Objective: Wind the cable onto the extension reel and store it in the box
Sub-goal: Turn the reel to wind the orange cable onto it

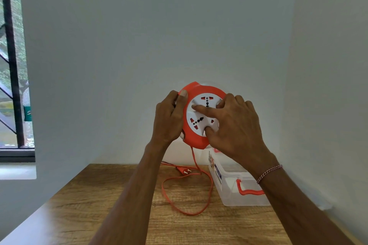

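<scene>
We're mid-wind, approx: the round orange-and-white plastic extension reel (pixel 201 115) is held up off the wooden table (pixel 99 205), w/ a long loop of thin orange cable (pixel 208 193) trailing down onto the wood and its orange two-pin plug (pixel 182 170) lying near the wall. So winding isn't finished, and storing in the clear plastic box w/ orange handle (pixel 239 191), at the table's right, is left. Our left hand (pixel 169 117) grips the reel's orange rim, thumb on the front. Our right hand (pixel 233 123) has its fingers spread, partly bent, tips pressing the white socket face, prob. to turn it.
</scene>
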`<state>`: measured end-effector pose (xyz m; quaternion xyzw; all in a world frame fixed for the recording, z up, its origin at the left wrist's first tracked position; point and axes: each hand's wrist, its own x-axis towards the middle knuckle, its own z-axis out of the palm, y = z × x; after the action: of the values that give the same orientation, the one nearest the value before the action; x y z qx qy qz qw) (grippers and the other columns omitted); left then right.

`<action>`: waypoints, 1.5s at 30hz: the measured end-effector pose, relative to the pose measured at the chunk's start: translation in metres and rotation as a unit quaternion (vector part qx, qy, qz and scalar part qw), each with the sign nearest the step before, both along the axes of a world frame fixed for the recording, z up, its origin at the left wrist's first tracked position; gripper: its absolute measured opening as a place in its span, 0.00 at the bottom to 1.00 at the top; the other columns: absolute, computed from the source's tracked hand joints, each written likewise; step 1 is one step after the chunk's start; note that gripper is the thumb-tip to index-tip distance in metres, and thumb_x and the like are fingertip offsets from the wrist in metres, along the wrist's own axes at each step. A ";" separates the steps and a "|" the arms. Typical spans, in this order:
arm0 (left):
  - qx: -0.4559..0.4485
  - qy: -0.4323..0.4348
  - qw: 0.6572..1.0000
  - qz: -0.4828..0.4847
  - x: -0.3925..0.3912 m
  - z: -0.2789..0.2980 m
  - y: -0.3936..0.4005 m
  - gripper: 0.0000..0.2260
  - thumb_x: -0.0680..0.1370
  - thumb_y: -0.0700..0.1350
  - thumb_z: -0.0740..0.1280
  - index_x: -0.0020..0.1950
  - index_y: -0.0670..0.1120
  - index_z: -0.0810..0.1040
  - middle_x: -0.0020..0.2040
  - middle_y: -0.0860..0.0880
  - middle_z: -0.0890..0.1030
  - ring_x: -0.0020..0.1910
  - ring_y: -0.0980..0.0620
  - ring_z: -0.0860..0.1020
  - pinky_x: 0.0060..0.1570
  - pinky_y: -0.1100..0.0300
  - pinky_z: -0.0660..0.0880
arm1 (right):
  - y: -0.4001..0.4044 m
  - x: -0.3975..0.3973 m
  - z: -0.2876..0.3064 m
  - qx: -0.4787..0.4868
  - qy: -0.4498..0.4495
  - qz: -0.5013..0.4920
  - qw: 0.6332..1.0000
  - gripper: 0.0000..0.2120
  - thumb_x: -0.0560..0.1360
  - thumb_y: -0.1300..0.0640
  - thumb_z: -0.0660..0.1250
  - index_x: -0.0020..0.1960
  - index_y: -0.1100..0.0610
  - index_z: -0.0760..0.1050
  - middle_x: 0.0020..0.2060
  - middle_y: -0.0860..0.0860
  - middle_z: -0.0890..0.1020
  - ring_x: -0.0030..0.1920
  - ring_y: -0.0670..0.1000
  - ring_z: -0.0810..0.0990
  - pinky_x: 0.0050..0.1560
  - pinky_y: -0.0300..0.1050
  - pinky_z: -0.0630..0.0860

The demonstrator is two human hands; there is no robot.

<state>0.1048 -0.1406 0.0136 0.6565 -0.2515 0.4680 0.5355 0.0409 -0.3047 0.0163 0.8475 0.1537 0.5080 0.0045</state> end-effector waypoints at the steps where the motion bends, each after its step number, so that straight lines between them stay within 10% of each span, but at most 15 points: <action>1: 0.001 0.000 1.000 -0.001 0.000 0.000 -0.001 0.17 0.79 0.57 0.57 0.51 0.46 0.77 0.41 0.57 0.83 0.37 0.58 0.83 0.34 0.67 0.79 | 0.000 0.000 -0.001 0.008 0.000 0.004 1.000 0.28 0.68 0.40 0.70 0.66 0.40 0.71 0.57 0.57 0.79 0.52 0.57 0.77 0.54 0.53 0.74; 9: -0.004 -0.012 1.000 0.004 0.001 0.001 0.000 0.16 0.80 0.56 0.57 0.50 0.46 0.77 0.39 0.59 0.82 0.37 0.59 0.83 0.34 0.68 0.79 | 0.006 -0.003 0.003 0.095 0.006 0.045 0.994 0.33 0.69 0.29 0.61 0.66 0.49 0.73 0.54 0.53 0.83 0.49 0.55 0.81 0.54 0.51 0.76; 19: -0.015 -0.010 1.000 -0.002 0.001 0.001 0.001 0.15 0.80 0.56 0.57 0.51 0.47 0.77 0.40 0.59 0.82 0.38 0.59 0.83 0.34 0.70 0.78 | 0.000 -0.006 0.010 -0.032 -0.034 0.141 0.989 0.13 0.65 0.56 0.77 0.49 0.54 0.83 0.58 0.58 0.80 0.56 0.61 0.76 0.53 0.57 0.77; 35: 0.000 -0.016 1.000 0.009 0.000 0.000 0.002 0.14 0.80 0.56 0.57 0.48 0.48 0.76 0.37 0.60 0.81 0.36 0.59 0.83 0.32 0.69 0.77 | 0.000 -0.001 0.001 0.005 0.013 0.029 0.999 0.29 0.68 0.41 0.70 0.68 0.41 0.70 0.58 0.58 0.77 0.53 0.57 0.75 0.52 0.53 0.76; 45: 0.007 -0.012 1.000 0.020 -0.001 0.000 -0.001 0.18 0.80 0.57 0.57 0.46 0.45 0.76 0.37 0.54 0.82 0.34 0.53 0.82 0.33 0.58 0.80 | 0.005 -0.003 0.001 0.086 -0.018 0.039 0.995 0.34 0.68 0.29 0.62 0.66 0.50 0.73 0.53 0.54 0.83 0.46 0.56 0.83 0.50 0.50 0.78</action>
<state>0.1040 -0.1414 0.0138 0.6598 -0.2482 0.4844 0.5182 0.0375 -0.2996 0.0175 0.8288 0.1420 0.5344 -0.0858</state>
